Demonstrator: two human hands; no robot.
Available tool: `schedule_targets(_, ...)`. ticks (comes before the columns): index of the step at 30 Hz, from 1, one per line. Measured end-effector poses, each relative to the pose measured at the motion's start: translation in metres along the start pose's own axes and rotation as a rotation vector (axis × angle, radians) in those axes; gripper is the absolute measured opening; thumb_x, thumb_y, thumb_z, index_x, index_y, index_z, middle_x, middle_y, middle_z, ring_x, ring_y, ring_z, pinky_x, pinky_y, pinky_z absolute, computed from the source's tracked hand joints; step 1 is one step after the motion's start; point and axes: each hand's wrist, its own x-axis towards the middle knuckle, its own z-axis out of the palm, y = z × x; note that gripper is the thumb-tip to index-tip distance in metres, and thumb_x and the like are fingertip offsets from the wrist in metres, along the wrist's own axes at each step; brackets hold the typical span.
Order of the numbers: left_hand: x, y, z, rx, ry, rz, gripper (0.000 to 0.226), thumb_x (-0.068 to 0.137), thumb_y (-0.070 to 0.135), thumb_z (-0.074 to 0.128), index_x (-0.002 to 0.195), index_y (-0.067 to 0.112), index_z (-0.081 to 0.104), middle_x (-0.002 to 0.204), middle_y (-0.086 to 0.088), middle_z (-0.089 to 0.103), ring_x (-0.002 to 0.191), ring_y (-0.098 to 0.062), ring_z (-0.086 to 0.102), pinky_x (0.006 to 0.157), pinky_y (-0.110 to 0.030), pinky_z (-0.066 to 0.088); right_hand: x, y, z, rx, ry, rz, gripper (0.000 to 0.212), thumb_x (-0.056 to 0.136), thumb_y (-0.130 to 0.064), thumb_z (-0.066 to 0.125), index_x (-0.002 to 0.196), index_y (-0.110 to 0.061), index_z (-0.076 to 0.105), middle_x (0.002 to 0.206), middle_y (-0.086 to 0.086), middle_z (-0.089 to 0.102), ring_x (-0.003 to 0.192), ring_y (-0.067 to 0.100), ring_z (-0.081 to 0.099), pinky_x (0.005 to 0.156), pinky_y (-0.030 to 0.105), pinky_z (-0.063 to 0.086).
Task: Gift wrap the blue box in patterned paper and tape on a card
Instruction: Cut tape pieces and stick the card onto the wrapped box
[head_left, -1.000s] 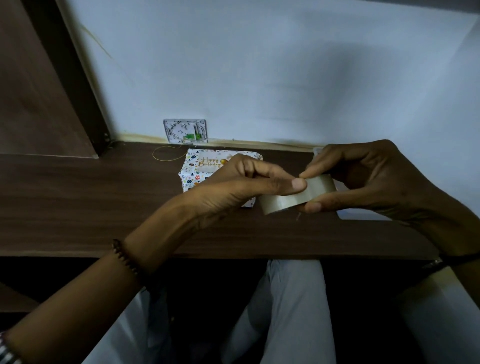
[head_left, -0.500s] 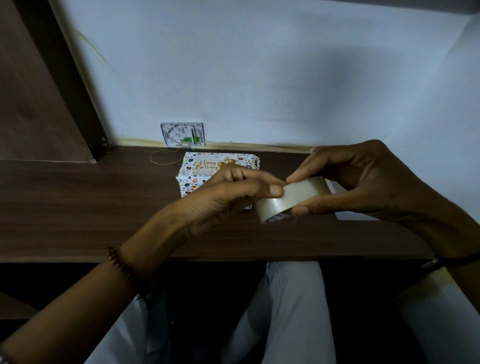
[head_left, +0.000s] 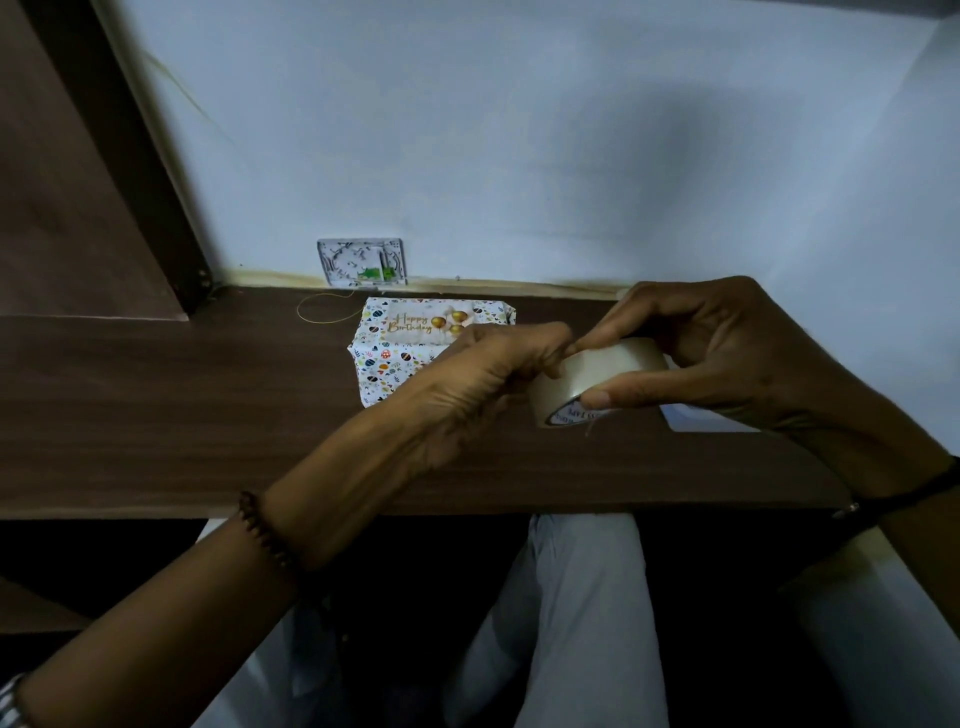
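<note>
The box (head_left: 387, 364), wrapped in white patterned paper, lies on the dark wooden desk (head_left: 171, 415) near the wall. A "Happy Birthday" card (head_left: 415, 326) lies on its top. In front of the box, above the desk, my right hand (head_left: 727, 353) grips a roll of clear tape (head_left: 587, 379) between thumb and fingers. My left hand (head_left: 483, 379) has its fingertips curled on the roll's upper edge, picking at the tape. The left hand hides the box's right front corner.
A white wall plate (head_left: 361, 262) sits on the wall just behind the box, with a thin yellow wire loop (head_left: 322, 312) on the desk beside it. A white sheet (head_left: 701, 418) lies under my right hand. My legs show below the desk edge.
The roll has tilted so its printed core faces down toward me. My left fingertips have slid along the roll's rim. The view has shifted slightly upward.
</note>
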Motion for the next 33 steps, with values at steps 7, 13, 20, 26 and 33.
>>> schedule_targets(7, 0.003, -0.002, -0.006, -0.036, -0.110, 0.058, 0.028, 0.055, 0.022, 0.067, 0.078, 0.012, 0.079, 0.082, -0.005, 0.072, 0.085, -0.018, 0.062, 0.075, -0.027, 0.050, -0.001, 0.004, -0.006, 0.030, 0.028, -0.007, 0.038, 0.060, -0.012, 0.086, 0.096, -0.004, 0.074, 0.095, 0.003, 0.075, 0.094, 0.018, 0.071, 0.083, 0.025, 0.054)
schedule_targets(13, -0.002, -0.001, -0.018, 0.040, -0.048, 0.358, 0.020, 0.086, 0.000, 0.069, 0.104, 0.007, 0.076, 0.102, -0.006, 0.077, 0.100, -0.012, 0.070, 0.090, -0.022, 0.053, -0.002, 0.006, -0.014, 0.007, 0.101, -0.048, 0.041, 0.059, -0.020, 0.086, 0.096, -0.008, 0.074, 0.097, 0.000, 0.075, 0.103, 0.022, 0.070, 0.092, 0.036, 0.057)
schedule_targets(20, -0.002, 0.004, -0.019, 0.101, -0.014, 0.426, 0.023, 0.074, 0.004, 0.080, 0.097, 0.000, 0.076, 0.091, -0.009, 0.077, 0.086, -0.016, 0.073, 0.079, -0.025, 0.057, -0.001, 0.009, -0.011, -0.013, 0.091, -0.057, 0.039, 0.060, -0.018, 0.086, 0.097, -0.010, 0.074, 0.097, -0.004, 0.075, 0.102, 0.016, 0.069, 0.089, 0.026, 0.054)
schedule_targets(26, 0.007, -0.001, -0.017, 0.061, 0.050, 0.447, 0.015, 0.075, 0.005, 0.078, 0.090, 0.001, 0.076, 0.089, -0.013, 0.077, 0.085, -0.021, 0.072, 0.086, -0.032, 0.057, -0.001, 0.015, -0.011, -0.021, 0.124, -0.064, 0.042, 0.063, -0.027, 0.087, 0.099, -0.010, 0.075, 0.099, 0.000, 0.075, 0.101, 0.021, 0.069, 0.088, 0.033, 0.056)
schedule_targets(33, 0.012, -0.004, -0.017, 0.064, 0.079, 0.451, 0.019, 0.081, 0.000, 0.075, 0.099, -0.007, 0.074, 0.096, -0.017, 0.076, 0.095, -0.030, 0.073, 0.090, -0.035, 0.057, 0.000, 0.020, -0.010, -0.092, 0.169, -0.055, 0.041, 0.062, -0.020, 0.088, 0.099, -0.007, 0.075, 0.099, 0.002, 0.075, 0.100, 0.018, 0.070, 0.089, 0.038, 0.058)
